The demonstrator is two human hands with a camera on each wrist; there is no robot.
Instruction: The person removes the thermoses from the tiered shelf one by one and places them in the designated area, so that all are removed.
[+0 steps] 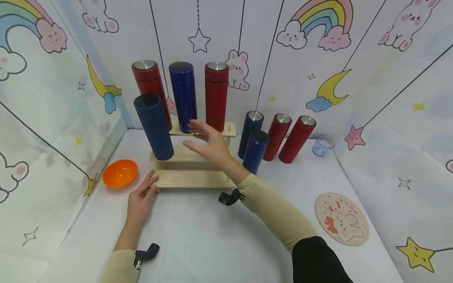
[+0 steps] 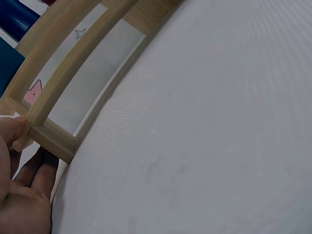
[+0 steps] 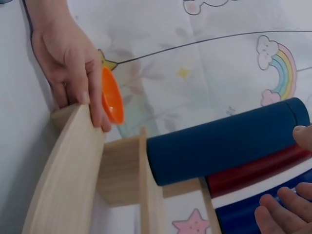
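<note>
Wooden stand [image 1: 194, 179] was what the person's left hand [image 1: 139, 198] held, in the middle of the head view. That hand was clamped on the left end of its lowest step, with the thumb and fingers on different sides of the wood. The right hand [image 1: 212, 144] held nothing. It was up over the stand, its thumb and fingers well apart, close to a tall teal bottle [image 1: 154, 127]. I could not tell if it touched any bottle. Its arm came up from the lower right in a tan sleeve [image 1: 279, 216].

The stand was pale and plain, like three little stairs. The teal bottle stood at the left end of the middle step. On the top step were a red bottle [image 1: 150, 80], a shiny blue bottle [image 1: 184, 96] and one more red bottle [image 1: 216, 96].

Left of the stand sat an orange bowl [image 1: 120, 173]. Right of it stood a navy bottle [image 1: 250, 133], a bright blue bottle [image 1: 255, 153] and two red bottles [image 1: 297, 139]. A clear cup [image 1: 323, 146] was further right. Below that, a round mat [image 1: 341, 219] with a bunny lay flat.

White cloth [image 1: 205, 236] covered the table. Pale hangings [image 1: 177, 23] went round the back and both sides, with rainbows, bunnies, moons and stars on them.
</note>
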